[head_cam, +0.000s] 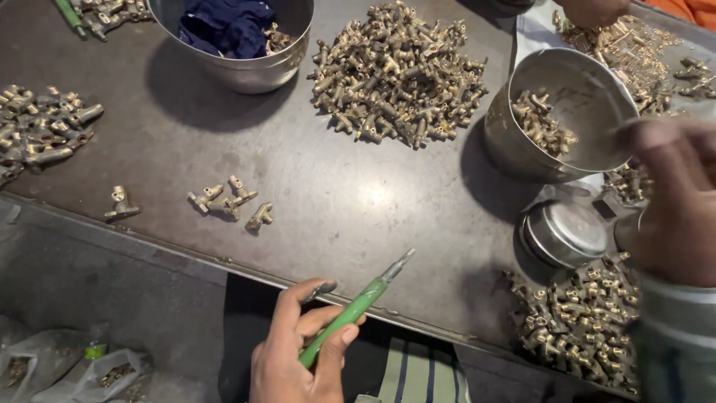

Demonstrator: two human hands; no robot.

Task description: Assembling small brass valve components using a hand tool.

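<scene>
Lying across the whole view is a big dark metal table. A large heap of small brass pipe parts sits near its far edge. The tilted shiny steel bowl stands beside it. The left hand is closed around a thin green-handled tool at the table's near edge. The right hand is blurred, so its grip cannot be told.

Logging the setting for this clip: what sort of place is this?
Probably a small metal-parts workshop: heaps of brass fittings on a dark metal worktable, steel bowls holding more, and a green-handled tool in the left hand.
</scene>
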